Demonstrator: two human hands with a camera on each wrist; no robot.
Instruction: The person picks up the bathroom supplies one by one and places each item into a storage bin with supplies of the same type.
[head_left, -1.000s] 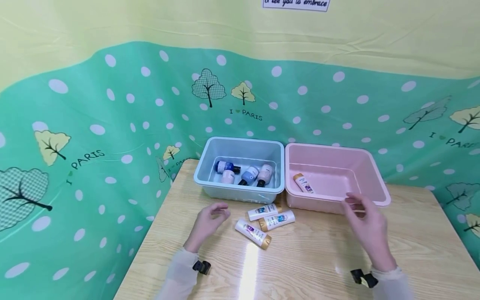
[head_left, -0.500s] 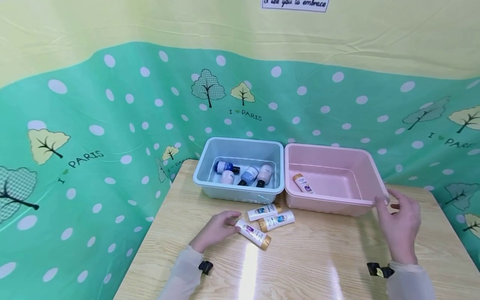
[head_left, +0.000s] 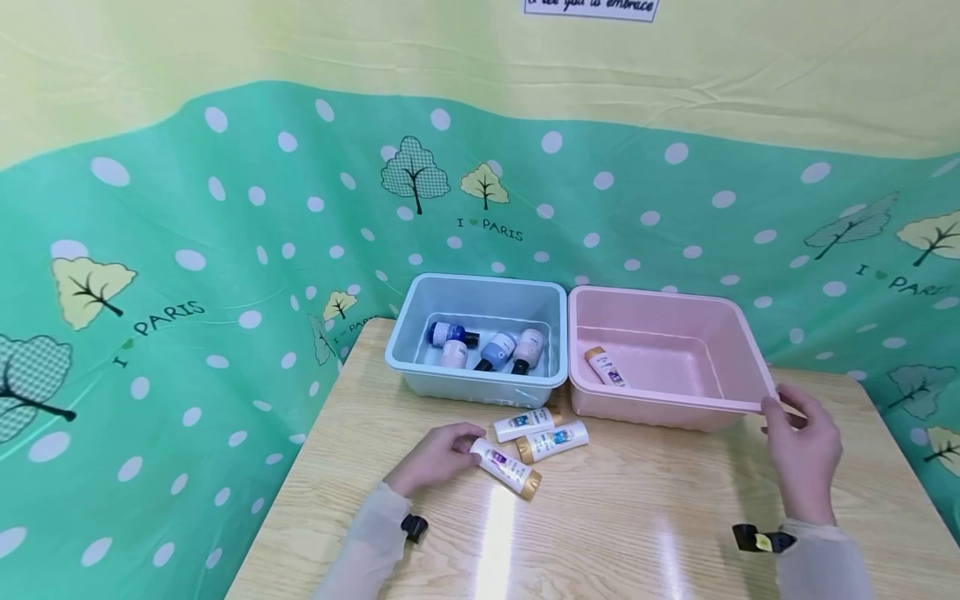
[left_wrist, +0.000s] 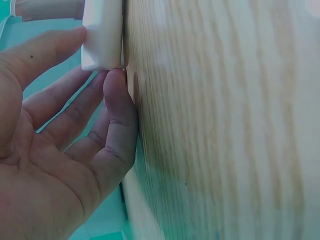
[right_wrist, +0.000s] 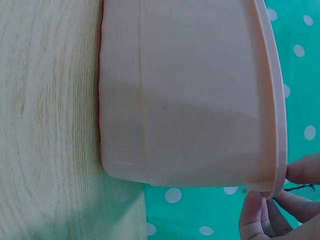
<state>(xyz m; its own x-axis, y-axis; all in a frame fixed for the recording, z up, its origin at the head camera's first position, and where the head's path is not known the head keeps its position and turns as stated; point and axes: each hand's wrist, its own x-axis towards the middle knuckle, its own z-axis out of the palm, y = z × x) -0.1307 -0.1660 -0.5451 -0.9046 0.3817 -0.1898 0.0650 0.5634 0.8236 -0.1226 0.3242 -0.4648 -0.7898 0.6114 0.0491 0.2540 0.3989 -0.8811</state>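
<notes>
My left hand [head_left: 437,457] pinches the left end of a white squeeze tube [head_left: 504,468] with a gold cap and purple print, lying on the table. In the left wrist view the thumb lies along the side of this tube [left_wrist: 102,37], and other fingertips meet its end. Beside it lie two more white tubes with blue print, one [head_left: 553,441] leaning against the other [head_left: 522,424]. My right hand [head_left: 806,454] grips the front right corner of the pink bin [head_left: 660,406]; the right wrist view has thumb and fingers around the rim [right_wrist: 280,145].
A light blue bin [head_left: 480,375] adjoins the pink one on the left and holds several small bottles [head_left: 528,348]. Inside the pink bin lies one white tube [head_left: 605,367]. A green dotted curtain [head_left: 645,208] hangs behind the wooden table [head_left: 600,525].
My left hand has moved right and taken hold of the nearest tube's end. My right hand has moved right from the pink bin's front edge to its corner and now grips it.
</notes>
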